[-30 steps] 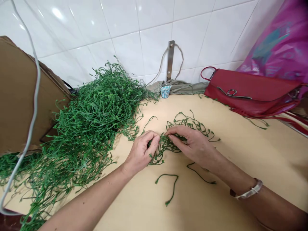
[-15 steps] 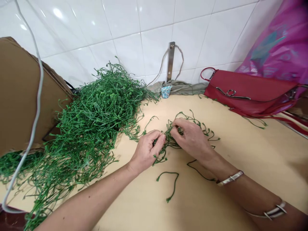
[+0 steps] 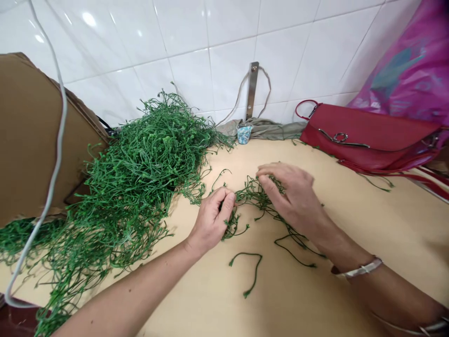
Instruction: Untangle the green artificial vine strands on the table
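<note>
Thin green strings with small knobbed ends are heaped in a large pile [image 3: 150, 154] on the left of the table. My left hand [image 3: 212, 217] is closed, thumb against curled forefinger, around a few green strings [image 3: 233, 229] whose ends hang out below it. Just to its right lies a small loose tangle of green strings [image 3: 254, 192]. My right hand [image 3: 294, 194] hovers over that tangle, slightly blurred, with thumb and fingers apart; its palm side is hidden. A single bent string [image 3: 257, 267] lies nearer to me on the tabletop.
A brown cardboard box [image 3: 38, 135] and a hanging white cable [image 3: 59, 140] are at the left. By the tiled wall stand a small blue patterned cup [image 3: 244, 134] and a grey cloth [image 3: 280, 130]. A red handbag [image 3: 368, 128] and a purple plastic bag [image 3: 393, 70] occupy the right.
My right hand has opened from its pinch and moved right, away from my left hand. Some strings of the tangle have shifted right and toward me. My left hand stays closed, slightly further left.
</note>
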Demonstrator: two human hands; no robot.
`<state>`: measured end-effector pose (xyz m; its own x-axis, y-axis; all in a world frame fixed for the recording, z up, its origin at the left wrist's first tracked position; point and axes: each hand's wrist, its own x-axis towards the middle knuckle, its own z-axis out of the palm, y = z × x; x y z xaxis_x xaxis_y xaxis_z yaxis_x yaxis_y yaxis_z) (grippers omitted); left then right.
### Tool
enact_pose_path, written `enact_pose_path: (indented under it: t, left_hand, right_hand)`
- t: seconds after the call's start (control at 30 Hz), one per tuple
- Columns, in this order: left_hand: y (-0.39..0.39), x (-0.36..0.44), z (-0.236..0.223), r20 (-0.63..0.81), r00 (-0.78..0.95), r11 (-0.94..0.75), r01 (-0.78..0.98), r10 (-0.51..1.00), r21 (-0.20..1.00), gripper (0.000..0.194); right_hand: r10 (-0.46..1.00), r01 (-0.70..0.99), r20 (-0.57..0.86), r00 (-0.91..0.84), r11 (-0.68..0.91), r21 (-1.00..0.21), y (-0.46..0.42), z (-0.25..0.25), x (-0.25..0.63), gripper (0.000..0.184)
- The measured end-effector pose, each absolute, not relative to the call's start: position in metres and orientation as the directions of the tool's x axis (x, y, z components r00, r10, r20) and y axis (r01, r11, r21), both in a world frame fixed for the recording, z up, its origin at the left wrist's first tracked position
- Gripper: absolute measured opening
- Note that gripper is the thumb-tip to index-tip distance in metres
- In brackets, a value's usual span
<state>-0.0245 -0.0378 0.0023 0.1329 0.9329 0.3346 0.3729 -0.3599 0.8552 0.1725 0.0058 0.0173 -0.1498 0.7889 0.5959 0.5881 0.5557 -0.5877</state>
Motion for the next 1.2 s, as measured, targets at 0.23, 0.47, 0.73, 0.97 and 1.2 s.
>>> enact_pose_path:
  t: [0.23, 0.47, 0.73, 0.97, 1.2]
  left_hand:
    - [-0.039, -0.023, 0.000, 0.342, 0.167, -0.380, 0.412, 0.925, 0.828, 0.031]
    - [-0.036, -0.024, -0.003, 0.385, 0.168, -0.419, 0.438, 0.907, 0.796, 0.028]
    - [-0.039, -0.021, 0.005, 0.409, 0.283, -0.496, 0.436, 0.868, 0.751, 0.032]
    - [-0.036, -0.017, 0.007, 0.406, 0.261, -0.481, 0.406, 0.876, 0.777, 0.033]
    - [-0.050, -0.027, 0.011, 0.424, 0.133, -0.444, 0.332, 0.896, 0.833, 0.033]
  right_hand:
    - [0.860, 0.316, 0.373, -0.349, 0.482, -0.817, -0.011, 0.025, 0.164, 0.023]
    - [0.923, 0.452, 0.254, -0.288, 0.365, -0.814, -0.012, 0.025, 0.165, 0.016]
    - [0.781, 0.585, 0.461, -0.421, 0.622, -0.520, -0.006, 0.023, 0.178, 0.008]
    - [0.758, 0.647, 0.570, -0.316, 0.612, -0.455, 0.002, 0.010, 0.160, 0.008]
    - [0.871, 0.642, 0.427, 0.244, 0.184, -0.744, 0.033, 0.018, 0.212, 0.007]
